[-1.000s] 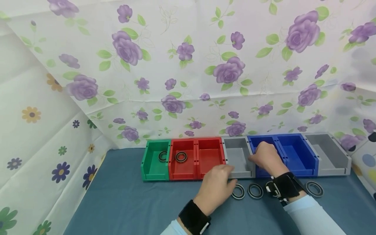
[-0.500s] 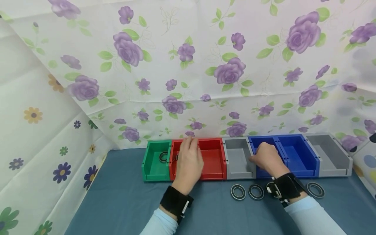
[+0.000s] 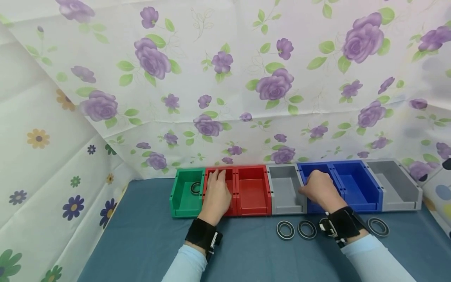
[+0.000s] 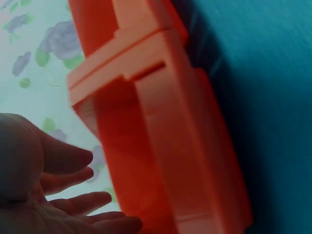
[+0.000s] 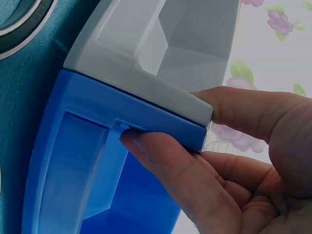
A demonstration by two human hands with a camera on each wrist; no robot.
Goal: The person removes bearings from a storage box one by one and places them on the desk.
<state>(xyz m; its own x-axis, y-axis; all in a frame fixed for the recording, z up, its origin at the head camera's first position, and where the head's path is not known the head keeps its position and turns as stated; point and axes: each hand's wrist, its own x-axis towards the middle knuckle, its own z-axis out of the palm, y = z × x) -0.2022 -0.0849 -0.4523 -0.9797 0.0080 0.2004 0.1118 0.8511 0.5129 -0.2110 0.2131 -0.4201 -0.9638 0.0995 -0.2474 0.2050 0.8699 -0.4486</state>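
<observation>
My left hand (image 3: 215, 199) reaches over the left red bin (image 3: 230, 209), its fingers loosely bent and spread. In the left wrist view, the fingers (image 4: 75, 201) hang beside a red bin's opening (image 4: 131, 161) with nothing between them. The hand hides the ball bearing in that bin. My right hand (image 3: 321, 190) pinches the adjoining side walls of the left grey bin (image 3: 285, 188) and left blue bin (image 3: 307, 168). In the right wrist view, the thumb (image 5: 243, 109) presses on the grey side and the index finger (image 5: 170, 165) on the blue side.
A green bin (image 3: 180, 203) with a bearing (image 3: 192, 188) ends the row at left. The right red bin (image 3: 251, 192), right blue bin (image 3: 352, 192) and right grey bin (image 3: 391, 180) complete it. Several bearings (image 3: 292, 230) lie on the blue cloth in front, one partly under the right wrist strap.
My left hand has moved left from above the bearings on the cloth to the left red bin, dipping into it and covering its bearing. My right hand has stayed at the same walls.
</observation>
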